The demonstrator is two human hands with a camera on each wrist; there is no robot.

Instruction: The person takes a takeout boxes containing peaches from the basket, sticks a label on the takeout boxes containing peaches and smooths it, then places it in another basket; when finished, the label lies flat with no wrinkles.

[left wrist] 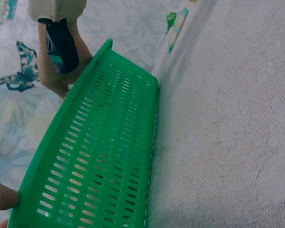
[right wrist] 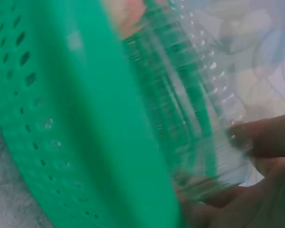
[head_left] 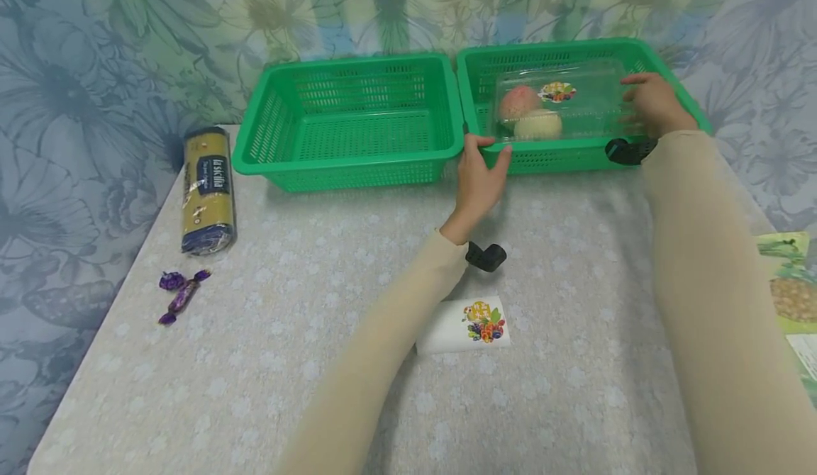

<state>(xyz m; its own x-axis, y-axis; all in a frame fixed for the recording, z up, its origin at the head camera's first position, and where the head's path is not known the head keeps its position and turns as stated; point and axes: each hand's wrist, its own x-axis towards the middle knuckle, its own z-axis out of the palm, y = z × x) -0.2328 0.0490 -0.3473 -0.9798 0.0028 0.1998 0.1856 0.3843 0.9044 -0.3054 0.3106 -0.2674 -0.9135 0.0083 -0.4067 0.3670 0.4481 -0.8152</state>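
In the head view a clear plastic clamshell container (head_left: 593,110) with a fruit sticker sits inside the right green basket (head_left: 574,157). A pink round fruit (head_left: 520,101) and a pale yellow one (head_left: 538,126) show at its left end. My right hand (head_left: 660,106) grips the container's right end; in the right wrist view, its fingers (right wrist: 268,137) pinch the clear plastic edge. My left hand (head_left: 480,181) is at the same basket's front left corner, thumb and index finger spread at the rim. The left wrist view shows the thumb (left wrist: 4,195) against this green rim.
Beside the right basket stands another green basket (head_left: 345,170). A yellow pasta packet (head_left: 209,191) and purple-wrapped candies (head_left: 181,298) lie at left. A white package with a fruit sticker (head_left: 466,326) is near my left forearm; a green-and-yellow bag (head_left: 791,283) lies at the right edge.
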